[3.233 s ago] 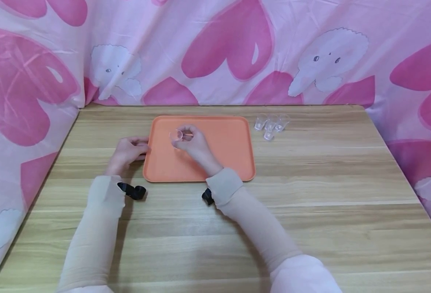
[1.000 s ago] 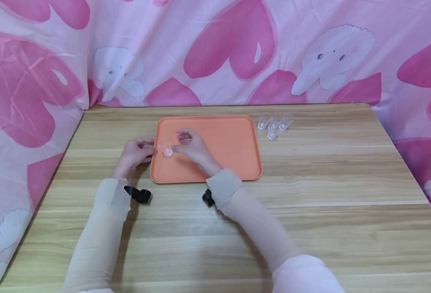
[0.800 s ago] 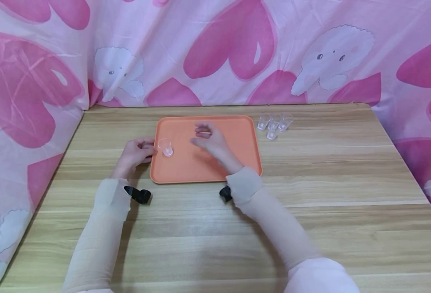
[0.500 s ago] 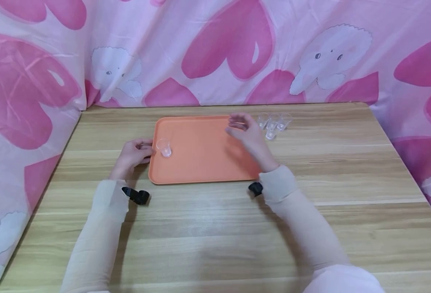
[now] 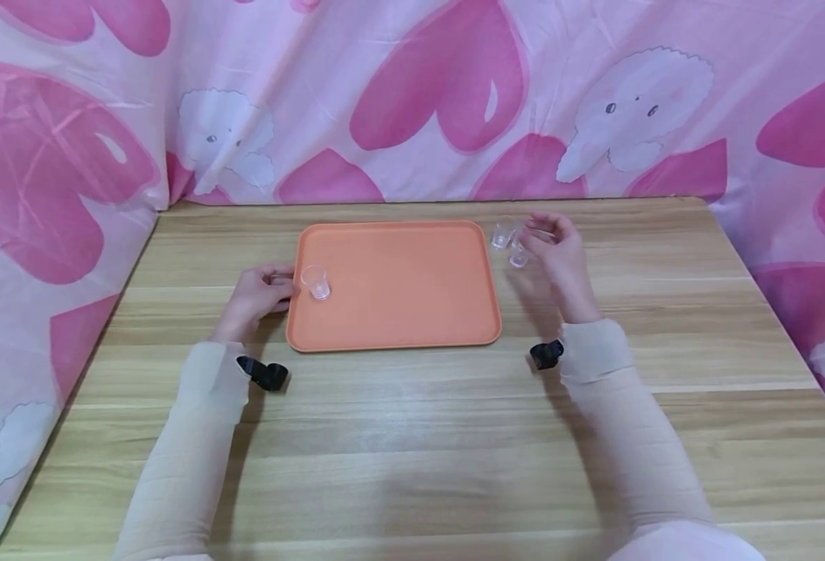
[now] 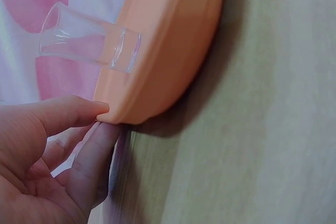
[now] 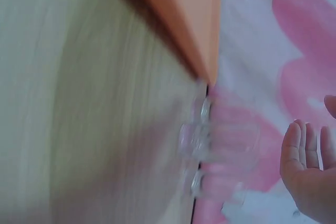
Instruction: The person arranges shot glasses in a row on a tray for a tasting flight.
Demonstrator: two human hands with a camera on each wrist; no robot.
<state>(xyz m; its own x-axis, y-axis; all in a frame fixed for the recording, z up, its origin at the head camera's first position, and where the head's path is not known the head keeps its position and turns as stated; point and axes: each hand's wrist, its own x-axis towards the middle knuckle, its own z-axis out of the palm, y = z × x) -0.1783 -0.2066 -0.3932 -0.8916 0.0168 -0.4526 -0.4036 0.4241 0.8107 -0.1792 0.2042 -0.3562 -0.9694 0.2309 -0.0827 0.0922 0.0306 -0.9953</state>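
Observation:
My left hand (image 5: 254, 298) pinches the left rim of the orange tray (image 5: 398, 288), thumb on one side and fingers on the other, plainly seen in the left wrist view. A small clear shot glass (image 6: 86, 38) stands upright on the tray close to that hand. Beyond the tray's right side, my right hand (image 5: 555, 253) is over a group of clear shot glasses (image 5: 502, 235). In the right wrist view its fingers (image 7: 291, 148) are loosely extended with nothing between them, apart from the blurred glasses (image 7: 226, 140). The hand hides part of the group in the head view.
The tray lies toward the back of a wooden table (image 5: 384, 436). A pink cloth (image 5: 426, 86) with hearts hangs behind the table and along its sides. Black wrist cameras (image 5: 265, 374) hang from both cuffs.
The right hand set a shot glass down on the tray's left part, let go of it, and moved right across the tray to the other glasses. The left hand stays at the rim.

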